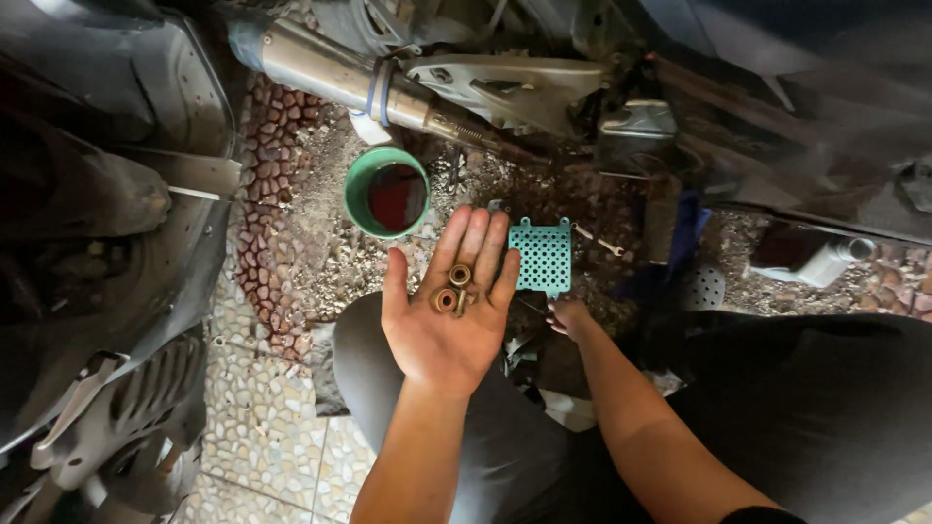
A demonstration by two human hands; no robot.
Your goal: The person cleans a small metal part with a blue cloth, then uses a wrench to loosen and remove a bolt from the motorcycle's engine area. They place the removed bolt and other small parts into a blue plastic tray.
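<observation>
My left hand (449,309) is held out flat, palm up, over my dark-trousered knee. Two small brownish rubber rings (452,288), like seals, lie on the fingers and palm, with a third small piece beside them. My right hand (567,315) reaches down to the ground just below a teal perforated plate (542,255); its fingers are bent against the floor and mostly hidden, so I cannot tell what they hold.
A green cup (386,192) of dark red liquid stands on the gritty pebble floor. A metal exhaust pipe (330,70) and motorcycle parts cross the top. Dark bodywork (97,243) fills the left. A small wrench (602,243) and a white bottle (825,260) lie to the right.
</observation>
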